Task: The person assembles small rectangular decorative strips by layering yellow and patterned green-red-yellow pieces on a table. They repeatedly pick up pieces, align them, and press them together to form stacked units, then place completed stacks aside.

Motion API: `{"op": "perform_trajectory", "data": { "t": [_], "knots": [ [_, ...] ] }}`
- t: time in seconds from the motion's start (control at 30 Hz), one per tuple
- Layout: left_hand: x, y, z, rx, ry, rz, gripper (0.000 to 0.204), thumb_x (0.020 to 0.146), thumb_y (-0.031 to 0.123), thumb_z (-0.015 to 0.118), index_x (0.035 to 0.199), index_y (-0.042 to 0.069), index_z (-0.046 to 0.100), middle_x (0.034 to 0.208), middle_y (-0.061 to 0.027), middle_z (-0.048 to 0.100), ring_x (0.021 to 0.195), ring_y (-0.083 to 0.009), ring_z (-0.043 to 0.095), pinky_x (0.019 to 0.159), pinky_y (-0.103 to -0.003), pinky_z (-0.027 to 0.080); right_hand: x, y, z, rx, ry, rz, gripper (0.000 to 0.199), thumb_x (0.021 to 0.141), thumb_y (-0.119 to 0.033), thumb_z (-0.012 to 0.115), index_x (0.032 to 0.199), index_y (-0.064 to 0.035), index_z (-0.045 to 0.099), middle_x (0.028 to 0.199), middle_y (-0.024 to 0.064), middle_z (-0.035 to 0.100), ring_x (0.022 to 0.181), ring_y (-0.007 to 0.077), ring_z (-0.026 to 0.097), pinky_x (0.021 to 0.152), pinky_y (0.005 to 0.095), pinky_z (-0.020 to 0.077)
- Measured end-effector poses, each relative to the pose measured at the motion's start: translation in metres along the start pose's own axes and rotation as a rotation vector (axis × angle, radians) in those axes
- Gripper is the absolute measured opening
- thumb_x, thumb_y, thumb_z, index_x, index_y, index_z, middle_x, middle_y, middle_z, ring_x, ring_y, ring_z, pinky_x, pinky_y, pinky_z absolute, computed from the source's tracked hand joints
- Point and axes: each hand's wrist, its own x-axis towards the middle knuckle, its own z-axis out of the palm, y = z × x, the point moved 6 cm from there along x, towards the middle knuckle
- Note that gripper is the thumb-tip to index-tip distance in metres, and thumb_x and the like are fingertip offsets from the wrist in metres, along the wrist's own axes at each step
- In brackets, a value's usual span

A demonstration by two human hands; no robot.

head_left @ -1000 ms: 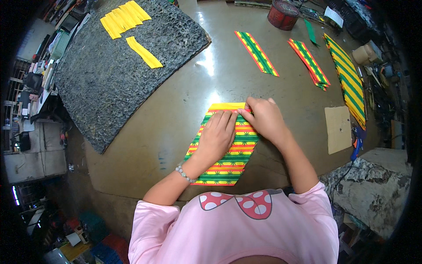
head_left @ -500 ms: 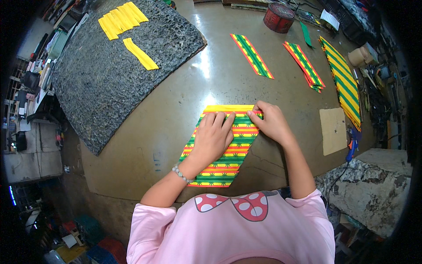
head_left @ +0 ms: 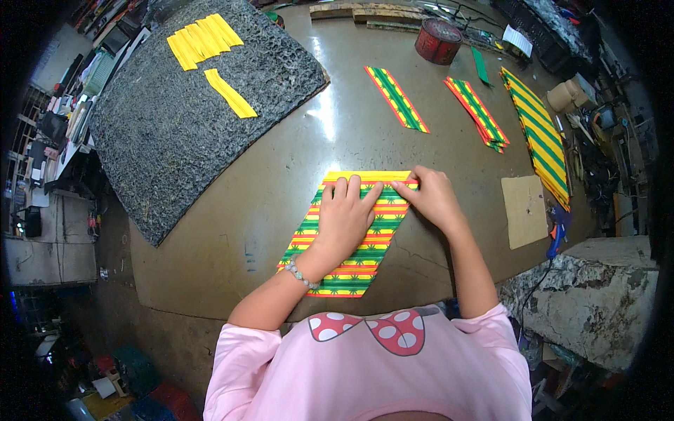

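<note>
A slanted panel of joined strips [head_left: 382,228], striped green, yellow and red with leaf shapes, lies on the table in front of me. A plain yellow strip [head_left: 368,175] runs along its far edge. My left hand [head_left: 342,221] rests palm down on the panel, fingers spread, their tips just below the yellow strip. At the far right corner, my right hand [head_left: 437,200] pinches the panel's edge between thumb and fingers. Part of the panel is hidden under my left hand and wrist.
A rough grey slab [head_left: 189,140] at left carries several yellow strips [head_left: 203,42]. Patterned strips [head_left: 397,99], a strip pile [head_left: 477,116] and yellow-green striped pieces [head_left: 540,137] lie right. Beyond stands a red tin [head_left: 438,42]. Cardboard [head_left: 524,212] and a blue glue gun [head_left: 557,235] lie nearer.
My left hand's fingers have spread, the index finger shifting right along the yellow strip. My right hand keeps its pinch at the corner. The whole view has shifted slightly.
</note>
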Motion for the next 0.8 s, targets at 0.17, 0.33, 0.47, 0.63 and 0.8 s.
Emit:
{"op": "perform_trajectory", "data": {
  "t": [0.17,0.33,0.47,0.63,0.8],
  "knots": [
    [-0.002,-0.001,-0.001,-0.033,0.036,-0.002,0.045,0.083,0.024,0.067,0.127,0.021,0.061,0.097,-0.0091,0.052,0.091,-0.0258,0.052,0.080,-0.039,0.043,0.001,0.011,-0.005,0.124,-0.048,0.035,0.030,0.088,-0.026,0.068,0.088,0.0045,0.065,0.077,0.0239,0.067,0.074,0.0413,0.066,0.069,0.0466,0.0512],
    [-0.004,-0.004,0.001,-0.059,0.059,-0.019,0.042,0.083,0.022,0.067,0.125,0.022,0.062,0.096,-0.0089,0.053,0.091,-0.0257,0.052,0.081,-0.040,0.044,0.002,0.011,-0.002,0.069,-0.037,0.021,0.028,0.089,-0.024,0.066,0.089,0.0044,0.065,0.078,0.0254,0.067,0.077,0.0422,0.066,0.072,0.0482,0.0510],
    [-0.005,0.000,0.000,-0.047,0.096,-0.023,0.041,0.083,0.020,0.066,0.123,0.016,0.063,0.094,-0.0095,0.053,0.091,-0.0258,0.052,0.080,-0.039,0.045,0.002,0.009,-0.001,0.016,-0.021,0.002,0.028,0.090,-0.023,0.066,0.092,0.0042,0.065,0.084,0.0268,0.067,0.084,0.0435,0.066,0.076,0.0501,0.0511],
    [0.011,0.029,0.011,-0.089,0.072,0.041,0.040,0.081,0.011,0.064,0.119,-0.002,0.060,0.097,-0.0125,0.055,0.093,-0.0273,0.054,0.081,-0.038,0.047,0.002,0.006,0.003,-0.019,-0.005,-0.034,0.027,0.090,-0.023,0.067,0.094,0.0040,0.065,0.088,0.0271,0.068,0.086,0.0452,0.065,0.079,0.0513,0.0512],
    [0.016,0.039,0.012,-0.306,0.140,0.095,0.039,0.080,0.008,0.064,0.118,-0.004,0.060,0.105,-0.0151,0.057,0.100,-0.0295,0.055,0.088,-0.039,0.048,0.004,0.023,-0.006,0.143,-0.032,0.021,0.031,0.091,-0.026,0.068,0.094,0.0044,0.065,0.078,0.0210,0.068,0.075,0.0325,0.067,0.071,0.0432,0.0527]
  ]
}}
